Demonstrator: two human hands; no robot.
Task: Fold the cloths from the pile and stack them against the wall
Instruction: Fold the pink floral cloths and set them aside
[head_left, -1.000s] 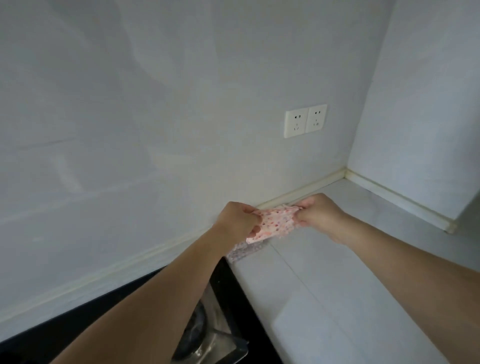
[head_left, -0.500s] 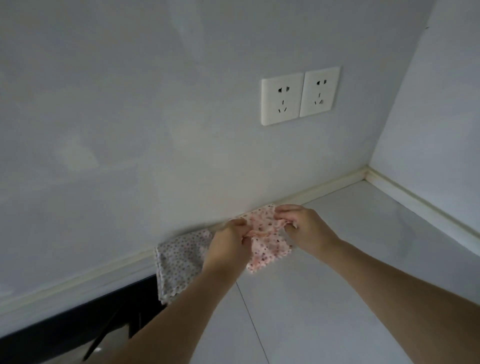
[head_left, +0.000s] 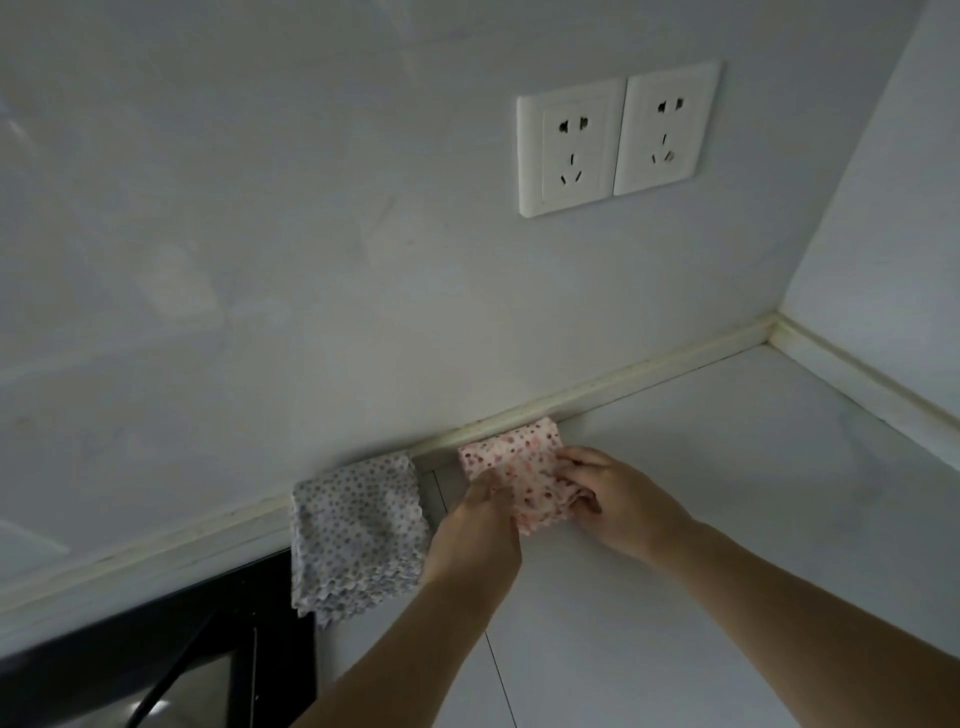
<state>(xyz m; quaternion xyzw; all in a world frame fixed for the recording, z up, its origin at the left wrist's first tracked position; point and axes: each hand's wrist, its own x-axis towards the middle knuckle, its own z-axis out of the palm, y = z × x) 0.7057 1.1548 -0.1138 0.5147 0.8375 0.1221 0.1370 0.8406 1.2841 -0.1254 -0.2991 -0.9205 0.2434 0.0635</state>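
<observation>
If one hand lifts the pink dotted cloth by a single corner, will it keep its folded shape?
Probably not. The pink dotted cloth looks thin and soft, rumpling where the left hand and right hand hold it, so the layers would likely droop open. It seems light; sliding it may bunch it.

Both bare forearms reach forward from the lower edge, hands meeting close together.

The left hand (head_left: 480, 525) shows its back to the camera, fingers curled out of sight ahead of it, apparently pinching the pink cloth (head_left: 519, 473). The right hand (head_left: 610, 499) comes in from the right, wrist angled inward, fingers bent and gripping the same cloth's near edge.
</observation>
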